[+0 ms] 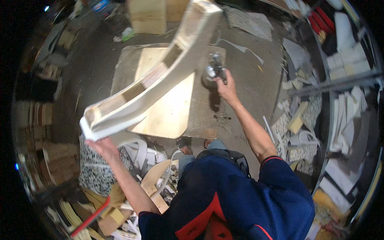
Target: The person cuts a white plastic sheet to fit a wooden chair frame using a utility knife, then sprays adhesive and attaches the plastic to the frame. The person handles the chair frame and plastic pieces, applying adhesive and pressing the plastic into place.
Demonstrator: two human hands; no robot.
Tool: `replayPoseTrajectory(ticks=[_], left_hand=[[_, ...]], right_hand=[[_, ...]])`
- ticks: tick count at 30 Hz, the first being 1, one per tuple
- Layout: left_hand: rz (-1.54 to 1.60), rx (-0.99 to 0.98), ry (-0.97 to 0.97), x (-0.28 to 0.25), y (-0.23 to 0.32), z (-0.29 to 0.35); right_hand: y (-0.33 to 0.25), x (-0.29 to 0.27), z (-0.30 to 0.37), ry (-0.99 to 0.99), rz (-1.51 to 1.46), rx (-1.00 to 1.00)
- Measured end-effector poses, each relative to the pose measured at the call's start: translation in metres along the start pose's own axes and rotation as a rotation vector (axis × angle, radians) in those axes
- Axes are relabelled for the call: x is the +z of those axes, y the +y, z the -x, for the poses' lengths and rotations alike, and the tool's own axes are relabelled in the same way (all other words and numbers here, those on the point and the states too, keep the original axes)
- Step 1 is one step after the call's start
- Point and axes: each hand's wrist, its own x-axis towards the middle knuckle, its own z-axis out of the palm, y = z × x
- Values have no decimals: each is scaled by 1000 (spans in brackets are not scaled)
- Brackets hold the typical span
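A long curved wooden frame (176, 72) with open box-like sections and a pale covering along its side is held up aslant in front of me. My left hand (105, 148) grips its lower left end from below, where a white foam strip (120, 122) hangs partly loose. The fingers there are partly hidden under the frame. My right hand (227, 90) is closed round a metal spray gun (217, 68), just right of the frame and apart from it. The frame's upper end looks blurred.
A light plywood board (172, 116) lies on a larger worn sheet (126, 60) on the floor. Foam and wood offcuts (156, 160) pile up at my left. Shelves on the right hold white foam blocks (348, 60) and strips. A wooden panel (147, 16) stands at the back.
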Motion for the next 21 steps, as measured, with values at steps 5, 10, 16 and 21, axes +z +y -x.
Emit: replayPoseTrajectory(ticks=[5, 10, 16, 21], left_hand=[[-131, 102, 27, 12, 4, 9], [-47, 102, 37, 29, 0, 12], [13, 60, 104, 9, 17, 6], [-117, 125, 95, 64, 4, 9]], right_hand=[[8, -80, 13, -69, 56, 58], [66, -172, 44, -66, 271, 187], [235, -189, 84, 47, 384, 404], [389, -135, 89, -129, 593, 607]])
